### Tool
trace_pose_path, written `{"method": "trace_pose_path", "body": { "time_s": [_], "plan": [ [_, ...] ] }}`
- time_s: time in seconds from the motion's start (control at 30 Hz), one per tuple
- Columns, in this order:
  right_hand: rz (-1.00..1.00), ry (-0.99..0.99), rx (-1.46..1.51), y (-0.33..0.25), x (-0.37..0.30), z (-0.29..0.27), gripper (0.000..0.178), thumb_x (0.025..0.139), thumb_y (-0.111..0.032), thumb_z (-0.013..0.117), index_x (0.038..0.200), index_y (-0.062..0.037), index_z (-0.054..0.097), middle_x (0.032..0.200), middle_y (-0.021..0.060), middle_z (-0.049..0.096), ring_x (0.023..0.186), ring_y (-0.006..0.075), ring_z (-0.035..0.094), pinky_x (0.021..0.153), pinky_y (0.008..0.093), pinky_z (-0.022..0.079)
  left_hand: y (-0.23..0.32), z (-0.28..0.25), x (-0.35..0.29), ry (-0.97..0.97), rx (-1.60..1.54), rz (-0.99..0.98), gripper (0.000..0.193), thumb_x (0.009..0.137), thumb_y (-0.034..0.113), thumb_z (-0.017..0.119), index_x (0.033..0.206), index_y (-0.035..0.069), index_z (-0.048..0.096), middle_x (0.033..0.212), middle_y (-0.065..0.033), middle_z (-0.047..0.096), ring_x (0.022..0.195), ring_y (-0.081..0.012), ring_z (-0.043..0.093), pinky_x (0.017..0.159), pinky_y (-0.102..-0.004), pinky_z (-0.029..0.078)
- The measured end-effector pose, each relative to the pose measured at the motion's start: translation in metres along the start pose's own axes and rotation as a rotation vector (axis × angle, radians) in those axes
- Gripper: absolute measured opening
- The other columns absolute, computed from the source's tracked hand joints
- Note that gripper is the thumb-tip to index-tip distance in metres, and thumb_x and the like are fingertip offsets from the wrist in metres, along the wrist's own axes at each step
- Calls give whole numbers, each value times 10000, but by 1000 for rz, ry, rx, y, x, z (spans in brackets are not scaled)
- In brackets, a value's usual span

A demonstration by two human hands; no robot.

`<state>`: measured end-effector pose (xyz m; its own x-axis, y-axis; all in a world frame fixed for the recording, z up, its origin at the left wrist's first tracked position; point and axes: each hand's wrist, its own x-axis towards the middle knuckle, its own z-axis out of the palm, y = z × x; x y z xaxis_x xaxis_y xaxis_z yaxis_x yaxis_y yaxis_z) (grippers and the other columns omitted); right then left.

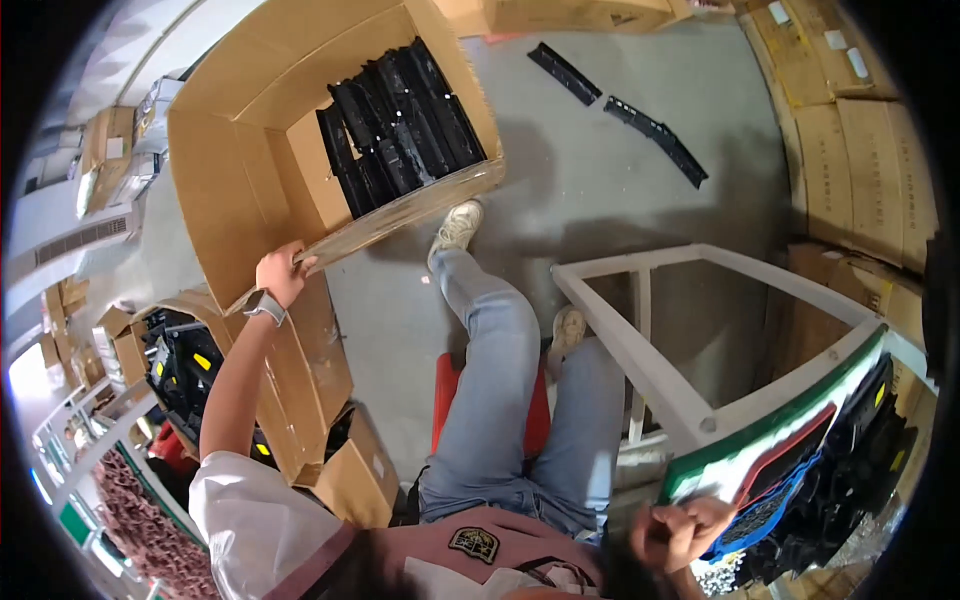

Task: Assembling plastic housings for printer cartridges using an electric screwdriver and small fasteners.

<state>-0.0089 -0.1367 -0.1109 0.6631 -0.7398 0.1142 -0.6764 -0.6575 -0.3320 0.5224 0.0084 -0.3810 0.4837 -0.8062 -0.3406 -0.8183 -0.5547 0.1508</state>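
A large open cardboard box [258, 175] stands ahead of me on the left, its mouth facing up. My left hand [284, 274] is closed around the box's near edge, the fingers hooked over the rim. Inside lie several long black plastic parts [400, 130], packed side by side. At the lower right, my right hand [682, 532] is held with curled fingers beside the green-edged table [690, 470]; whatever it may hold is hidden. Close to that hand are a blue tray [765, 505] and a red-rimmed tray [775, 462].
Black strips [655, 140] lie on the grey floor ahead. A white metal frame [640, 350] stands to my right. Stacked cartons [850, 170] line the far right. Under my legs is a red seat [443, 405]. Another carton of black parts [185, 360] sits at my left.
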Motion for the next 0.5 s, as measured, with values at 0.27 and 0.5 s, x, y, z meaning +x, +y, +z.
{"method": "trace_pose_path", "body": {
  "time_s": [0.27, 0.5],
  "plan": [
    [329, -145, 112, -10, 24, 0, 236, 595, -5, 692, 714, -148, 546, 794, 44, 415, 711, 240, 429, 599, 367, 327, -4, 6, -6, -111, -130, -35, 316, 687, 21, 631, 982, 127, 595, 967, -89, 652, 896, -317, 630, 714, -419, 525],
    [776, -259, 204, -44, 116, 1, 154, 684, 64, 614, 729, -47, 518, 710, 83, 449, 621, 234, 440, 542, 323, 332, 7, -59, 48, -702, -252, 297, 435, 787, 376, 682, 1097, 80, 614, 1040, -110, 616, 990, -289, 595, 858, -409, 486]
  ]
}}
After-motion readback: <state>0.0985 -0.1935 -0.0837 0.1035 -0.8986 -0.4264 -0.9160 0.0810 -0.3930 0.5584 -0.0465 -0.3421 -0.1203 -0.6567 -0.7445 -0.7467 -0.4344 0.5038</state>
